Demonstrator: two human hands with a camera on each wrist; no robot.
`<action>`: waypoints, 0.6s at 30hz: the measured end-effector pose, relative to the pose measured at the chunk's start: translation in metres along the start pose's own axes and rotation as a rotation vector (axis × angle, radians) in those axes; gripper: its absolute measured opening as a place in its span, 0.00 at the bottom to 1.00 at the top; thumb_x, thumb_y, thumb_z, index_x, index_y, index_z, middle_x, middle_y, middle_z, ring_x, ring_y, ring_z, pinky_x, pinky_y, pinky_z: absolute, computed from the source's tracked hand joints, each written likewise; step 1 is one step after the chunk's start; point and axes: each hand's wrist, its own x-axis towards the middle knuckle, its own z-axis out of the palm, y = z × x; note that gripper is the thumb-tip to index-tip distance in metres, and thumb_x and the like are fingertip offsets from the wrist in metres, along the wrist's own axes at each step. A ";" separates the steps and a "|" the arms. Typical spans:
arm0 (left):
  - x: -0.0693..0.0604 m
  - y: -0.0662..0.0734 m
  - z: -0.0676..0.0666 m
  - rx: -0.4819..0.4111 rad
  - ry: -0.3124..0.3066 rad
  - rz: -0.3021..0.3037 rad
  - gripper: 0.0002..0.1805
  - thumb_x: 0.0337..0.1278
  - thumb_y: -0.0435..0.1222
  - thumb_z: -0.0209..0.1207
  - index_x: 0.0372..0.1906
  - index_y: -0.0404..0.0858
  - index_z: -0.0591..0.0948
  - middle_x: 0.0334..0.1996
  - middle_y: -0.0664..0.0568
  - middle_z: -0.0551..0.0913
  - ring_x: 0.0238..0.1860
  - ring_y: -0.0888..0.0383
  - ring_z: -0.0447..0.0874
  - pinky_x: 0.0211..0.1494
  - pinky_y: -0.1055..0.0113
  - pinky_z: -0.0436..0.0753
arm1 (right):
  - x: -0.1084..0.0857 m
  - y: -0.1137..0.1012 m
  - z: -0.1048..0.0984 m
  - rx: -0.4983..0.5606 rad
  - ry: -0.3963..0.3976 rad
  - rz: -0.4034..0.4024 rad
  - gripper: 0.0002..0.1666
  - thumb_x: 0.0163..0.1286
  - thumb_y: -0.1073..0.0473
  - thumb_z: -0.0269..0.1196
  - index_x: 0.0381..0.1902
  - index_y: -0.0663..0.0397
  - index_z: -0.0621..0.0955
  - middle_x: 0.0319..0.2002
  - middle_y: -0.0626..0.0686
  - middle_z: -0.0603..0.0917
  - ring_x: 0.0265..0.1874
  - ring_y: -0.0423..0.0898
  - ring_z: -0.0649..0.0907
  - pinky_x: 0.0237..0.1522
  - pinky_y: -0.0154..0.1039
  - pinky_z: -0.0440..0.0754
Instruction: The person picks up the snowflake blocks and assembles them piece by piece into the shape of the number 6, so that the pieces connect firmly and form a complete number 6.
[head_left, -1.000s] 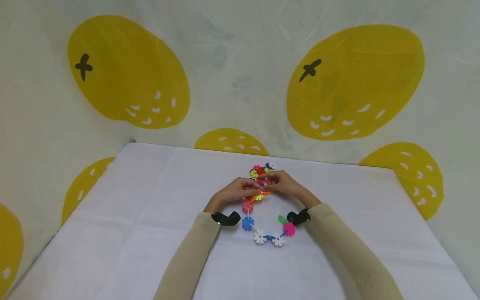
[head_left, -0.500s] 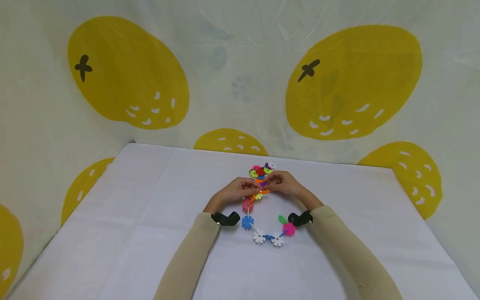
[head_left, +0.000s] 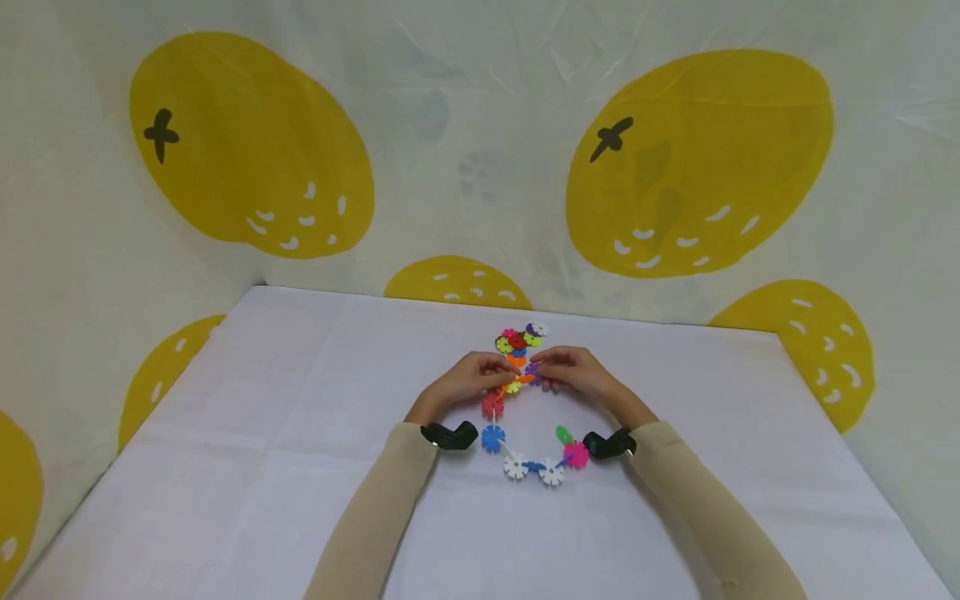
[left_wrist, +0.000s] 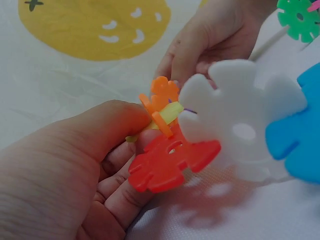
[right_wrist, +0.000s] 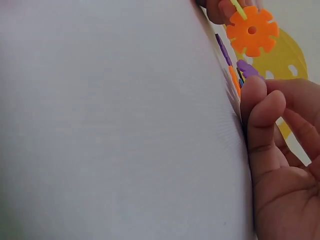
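My left hand (head_left: 468, 379) pinches the end of a chain of flower-shaped slotted discs. In the left wrist view the thumb and fingers hold a yellow disc (left_wrist: 172, 114), with an orange disc (left_wrist: 164, 91) joined beyond it. A red disc (left_wrist: 172, 162), a white disc (left_wrist: 242, 100) and a blue disc (left_wrist: 300, 132) follow along the chain. Opposite, my right hand (head_left: 581, 372) pinches a purple disc (right_wrist: 248, 69) between thumb and fingertips. The purple disc stands close to the orange one; whether they touch I cannot tell. Fingers partly cover both discs.
The chain curves toward me through white discs (head_left: 552, 472) to a pink disc (head_left: 576, 454) and a green disc (head_left: 564, 435) near the right wrist. Behind the hands lie several loose discs (head_left: 516, 341) on the white tabletop (head_left: 337, 367). A patterned curtain (head_left: 465, 125) hangs behind.
My right hand has shifted slightly to the right with the purple disc, widening the space between the hands. The left hand keeps its hold on the chain. The head view has turned slightly.
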 end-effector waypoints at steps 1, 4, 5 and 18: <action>0.000 0.000 0.000 -0.001 0.005 -0.005 0.13 0.66 0.41 0.60 0.48 0.38 0.84 0.37 0.53 0.84 0.33 0.60 0.77 0.40 0.72 0.78 | -0.001 0.001 -0.001 0.019 0.002 0.004 0.21 0.72 0.58 0.60 0.58 0.65 0.78 0.33 0.53 0.84 0.29 0.45 0.81 0.34 0.31 0.80; 0.000 0.001 0.000 0.002 0.013 -0.024 0.13 0.66 0.42 0.60 0.48 0.40 0.84 0.38 0.54 0.84 0.34 0.59 0.78 0.42 0.72 0.79 | -0.004 0.005 -0.002 0.080 0.004 0.003 0.21 0.72 0.59 0.60 0.58 0.67 0.77 0.33 0.53 0.84 0.29 0.44 0.81 0.35 0.32 0.80; 0.000 0.001 0.000 0.005 0.014 -0.031 0.13 0.66 0.43 0.60 0.48 0.40 0.84 0.38 0.54 0.84 0.35 0.59 0.78 0.42 0.72 0.79 | -0.005 0.006 -0.002 0.106 0.007 0.008 0.21 0.72 0.59 0.60 0.58 0.67 0.77 0.33 0.53 0.84 0.29 0.44 0.81 0.35 0.32 0.80; 0.000 0.002 0.001 0.006 0.012 -0.020 0.14 0.66 0.42 0.60 0.49 0.39 0.84 0.38 0.53 0.85 0.34 0.60 0.79 0.41 0.73 0.79 | -0.014 0.009 0.000 0.288 -0.012 -0.004 0.21 0.71 0.64 0.60 0.58 0.72 0.74 0.36 0.51 0.85 0.31 0.42 0.84 0.38 0.32 0.82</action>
